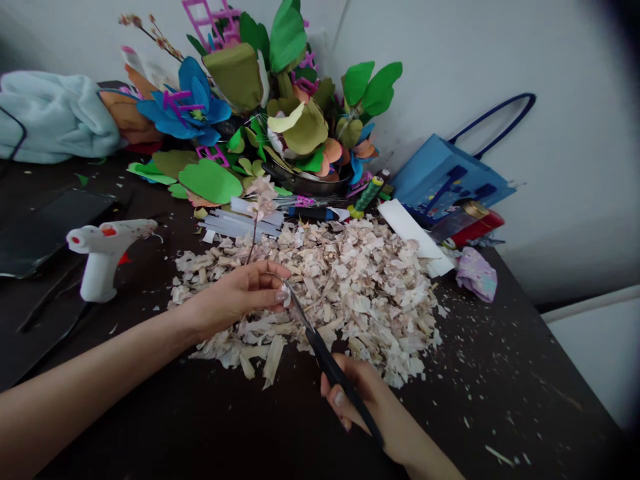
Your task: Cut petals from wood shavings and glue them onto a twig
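Observation:
My left hand pinches a thin dark stem topped by a pale paper blossom. My right hand is shut around black-handled scissors, whose steel blades reach up to the left fingertips. Beneath both hands spreads a large heap of pale, papery shavings, and the left wrist lies just over its edge. A white hot glue gun rests on the dark table to the left of the heap. The blade tips are partly hidden behind the left fingers.
Behind the heap stand large foam flowers and leaves, with loose glue sticks and a green thread spool before them. A blue paper bag leans on the wall at right. A black tablet-like slab lies at left.

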Motion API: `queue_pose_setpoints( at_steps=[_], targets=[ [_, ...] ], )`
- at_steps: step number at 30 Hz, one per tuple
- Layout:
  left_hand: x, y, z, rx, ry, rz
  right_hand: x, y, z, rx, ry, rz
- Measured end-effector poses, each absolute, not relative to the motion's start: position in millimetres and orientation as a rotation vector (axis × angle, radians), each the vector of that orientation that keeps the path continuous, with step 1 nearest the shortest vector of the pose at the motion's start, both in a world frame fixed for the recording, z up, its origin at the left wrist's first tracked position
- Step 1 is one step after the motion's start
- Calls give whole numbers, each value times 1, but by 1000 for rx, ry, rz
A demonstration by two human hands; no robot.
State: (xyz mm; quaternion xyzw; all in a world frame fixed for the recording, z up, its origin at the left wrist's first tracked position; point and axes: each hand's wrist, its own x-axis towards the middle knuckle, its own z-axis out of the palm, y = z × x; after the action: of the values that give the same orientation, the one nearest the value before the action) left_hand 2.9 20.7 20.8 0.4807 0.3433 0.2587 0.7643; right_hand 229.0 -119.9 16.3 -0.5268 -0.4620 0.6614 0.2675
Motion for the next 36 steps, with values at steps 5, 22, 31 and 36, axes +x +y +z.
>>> queue_pose_setpoints(
  at_steps=[5,22,31,36],
  targets=[
    [2,23,19,1055,746,573,230,-120,17,-1425,-1236,1794],
    [-3,28,20,1123,683,498,233,-118,22,-1489,-1301,1795],
    [-4,30,21,1152,658,475,232,-119,26,-1364,-1441,1745],
    [-3,30,20,1130,659,498,235,-119,24,-1381,-1495,1729]
  ],
)
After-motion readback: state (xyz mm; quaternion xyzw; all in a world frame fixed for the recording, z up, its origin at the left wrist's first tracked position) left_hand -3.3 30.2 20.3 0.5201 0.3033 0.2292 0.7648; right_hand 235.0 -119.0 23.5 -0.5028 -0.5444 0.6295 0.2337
